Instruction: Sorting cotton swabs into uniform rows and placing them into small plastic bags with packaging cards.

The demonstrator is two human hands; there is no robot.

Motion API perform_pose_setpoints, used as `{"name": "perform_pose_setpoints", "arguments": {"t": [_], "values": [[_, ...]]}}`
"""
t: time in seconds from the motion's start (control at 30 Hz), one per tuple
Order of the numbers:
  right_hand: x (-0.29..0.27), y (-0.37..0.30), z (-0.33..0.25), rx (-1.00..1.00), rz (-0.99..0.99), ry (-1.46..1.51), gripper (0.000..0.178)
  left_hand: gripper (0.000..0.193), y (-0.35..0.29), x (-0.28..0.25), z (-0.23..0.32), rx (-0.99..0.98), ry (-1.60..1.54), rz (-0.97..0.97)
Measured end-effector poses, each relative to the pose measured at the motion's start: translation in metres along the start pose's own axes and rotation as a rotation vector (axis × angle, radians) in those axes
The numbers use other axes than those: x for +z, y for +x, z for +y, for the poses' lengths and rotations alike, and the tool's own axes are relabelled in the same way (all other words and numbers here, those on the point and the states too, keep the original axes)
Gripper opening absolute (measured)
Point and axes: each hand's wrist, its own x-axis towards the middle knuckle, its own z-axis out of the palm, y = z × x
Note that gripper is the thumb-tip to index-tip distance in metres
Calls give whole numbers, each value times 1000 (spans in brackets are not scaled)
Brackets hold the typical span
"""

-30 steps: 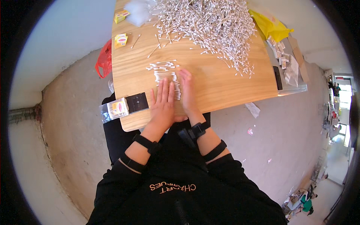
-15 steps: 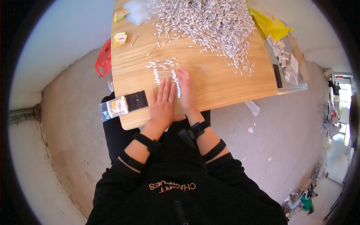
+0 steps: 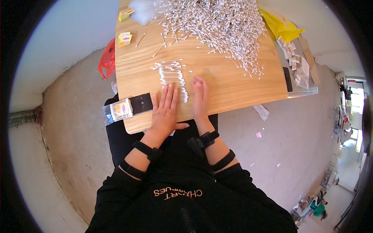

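Observation:
A small row of white cotton swabs (image 3: 172, 77) lies lined up on the wooden table (image 3: 233, 89), just beyond my fingertips. My left hand (image 3: 165, 110) rests flat on the table, fingers spread, its fingertips touching the near end of the row. My right hand (image 3: 201, 99) stands on its edge to the right of the row, fingers straight and together. Neither hand holds anything. A big loose heap of cotton swabs (image 3: 217, 23) covers the far part of the table.
A black and clear packet (image 3: 126, 108) lies at the table's near left edge. Two small yellow boxes (image 3: 125, 38) sit at the far left. A yellow bag (image 3: 280, 25) and a clear tray of small packets (image 3: 297, 66) are on the right. A red bag (image 3: 108, 62) hangs left.
Both hands have slid back toward me along the row, leaving more of the lined-up swabs uncovered beyond the fingertips.

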Motion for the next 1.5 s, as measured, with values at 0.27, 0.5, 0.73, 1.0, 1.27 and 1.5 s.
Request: {"name": "perform_pose_setpoints", "arguments": {"t": [0.27,0.5,0.73,1.0,1.27,1.5], "values": [[26,4,-3,-95,-99,-88,39,129,16,10,-9,-112,-114,167],[25,0,2,-77,-205,11,45,133,6,11,-2,-95,-55,65],[30,24,13,-30,-117,196,47,137,38,-10,-26,-160,-61,85],[32,43,24,-154,-60,-93,37,134,23,-1,-13,-84,-88,47],[24,53,-3,-275,-140,-579,16,123,54,-8,-34,-79,-8,104],[28,67,-20,-145,-267,-781,7,124,62,-13,-29,-144,58,-45]]}}
